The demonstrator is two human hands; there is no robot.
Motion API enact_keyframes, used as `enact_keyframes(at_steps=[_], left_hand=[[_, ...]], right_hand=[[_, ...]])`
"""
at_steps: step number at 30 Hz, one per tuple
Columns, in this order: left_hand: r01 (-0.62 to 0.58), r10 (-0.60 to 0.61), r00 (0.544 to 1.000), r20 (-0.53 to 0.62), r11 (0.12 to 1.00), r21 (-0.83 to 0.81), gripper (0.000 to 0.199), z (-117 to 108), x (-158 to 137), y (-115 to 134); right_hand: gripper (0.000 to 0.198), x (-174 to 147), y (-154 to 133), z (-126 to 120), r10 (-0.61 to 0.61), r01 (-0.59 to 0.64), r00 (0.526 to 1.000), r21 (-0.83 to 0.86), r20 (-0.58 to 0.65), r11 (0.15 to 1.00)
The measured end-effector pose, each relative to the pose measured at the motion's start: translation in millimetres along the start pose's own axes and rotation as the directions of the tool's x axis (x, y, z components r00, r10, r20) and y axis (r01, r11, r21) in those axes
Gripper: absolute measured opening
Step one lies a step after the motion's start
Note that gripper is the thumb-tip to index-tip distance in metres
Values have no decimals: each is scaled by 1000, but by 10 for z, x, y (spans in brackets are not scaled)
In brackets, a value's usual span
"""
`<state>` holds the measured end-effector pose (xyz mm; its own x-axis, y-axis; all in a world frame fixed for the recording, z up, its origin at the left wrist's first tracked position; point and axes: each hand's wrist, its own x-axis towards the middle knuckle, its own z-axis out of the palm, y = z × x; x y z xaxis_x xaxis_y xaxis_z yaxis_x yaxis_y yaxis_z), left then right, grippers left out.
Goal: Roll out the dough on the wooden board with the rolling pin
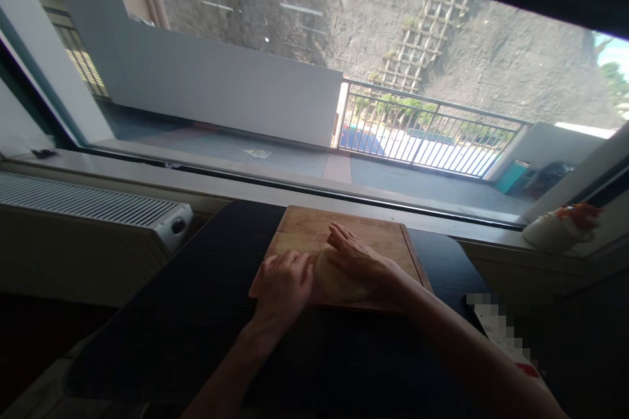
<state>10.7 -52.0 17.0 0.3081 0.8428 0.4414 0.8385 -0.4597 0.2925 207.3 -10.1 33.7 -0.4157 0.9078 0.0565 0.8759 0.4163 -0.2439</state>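
A pale, rounded lump of dough (339,283) sits on a wooden cutting board (393,236). My right hand (361,258) lies over the top of the dough, its fingers stretched out flat and pointing forward left. Beside the dough, on the left part of the board, rests my left hand (287,278). Its fingers are bent downward and slightly apart, and no object shows in them. The palms of both hands are hidden, and my right hand and forearm cover part of the dough.
The board lies on a dark table (216,275) against a window sill (206,185). A white radiator (88,203) stands left. On the sill at right is a light-coloured pot (553,232). A partly pixelated paper-like item (496,324) lies at the table's right edge.
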Motion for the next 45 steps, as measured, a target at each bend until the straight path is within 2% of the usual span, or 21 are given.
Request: enact_keyframes(at_steps=[3, 5, 7, 9, 12, 15, 17, 19, 21, 24, 26, 28, 31, 34, 36, 38, 43, 45], left_hand=[[-61, 61, 998, -3, 998, -22, 29, -21, 168, 115], [-136, 137, 991, 3, 990, -46, 31, 27, 259, 233], [-227, 231, 971, 67, 972, -63, 34, 146, 372, 358], [-292, 301, 937, 177, 953, -76, 38, 321, 541, 465], [-319, 328, 894, 306, 944, -80, 42, 604, 923, 580], [-321, 320, 869, 376, 945, -63, 39, 776, 1303, 664], [-322, 312, 862, 398, 946, -43, 38, 781, 1387, 681], [-322, 304, 872, 384, 947, -19, 40, 700, 1255, 631], [-309, 286, 896, 339, 951, 15, 46, 572, 941, 510], [-298, 269, 933, 239, 950, 95, 51, 404, 421, 299], [-290, 257, 942, 217, 948, 132, 54, 375, 265, 240], [-258, 219, 942, 255, 957, 131, 56, 440, 354, 291], [-226, 182, 930, 319, 969, 105, 56, 646, 835, 510], [-289, 246, 895, 372, 955, 64, 43, 784, 1330, 704], [-335, 297, 874, 384, 941, 35, 36, 787, 1430, 733], [-346, 315, 880, 355, 938, 26, 36, 736, 1286, 663], [-283, 268, 943, 196, 958, 54, 50, 562, 478, 268], [-266, 252, 955, 159, 961, 78, 52, 552, 336, 194]], right_hand=[[75, -540, 112, -64, 140, -141, 990, -75, -17, 987], [67, -980, 299, -48, 256, -260, 966, -113, -48, 959], [58, -1377, 519, 14, 269, -277, 960, -122, -78, 953], [52, -1647, 697, 86, 274, -289, 953, -119, -127, 950], [46, -1764, 757, 110, 300, -328, 931, -117, -210, 937], [41, -1677, 573, -14, 304, -344, 917, -126, -257, 931], [36, -1632, 403, -122, 299, -336, 921, -119, -252, 934], [35, -1657, 267, -183, 290, -318, 931, -102, -220, 943], [42, -1743, 202, -173, 269, -289, 946, -96, -179, 953], [53, -1880, 223, -78, 235, -250, 963, -109, -133, 962], [54, -1906, 282, -30, 234, -249, 964, -122, -125, 961], [51, -1860, 351, -21, 255, -273, 957, -134, -139, 953], [45, -1711, 438, -55, 326, -354, 929, -157, -175, 922], [42, -1603, 465, -76, 393, -424, 899, -156, -195, 892], [42, -1611, 444, -54, 396, -428, 895, -152, -203, 891], [44, -1678, 403, -6, 363, -400, 906, -158, -219, 903], [54, -1877, 313, 95, 275, -320, 929, -162, -249, 933], [53, -1891, 316, 103, 262, -303, 935, -154, -239, 940]])
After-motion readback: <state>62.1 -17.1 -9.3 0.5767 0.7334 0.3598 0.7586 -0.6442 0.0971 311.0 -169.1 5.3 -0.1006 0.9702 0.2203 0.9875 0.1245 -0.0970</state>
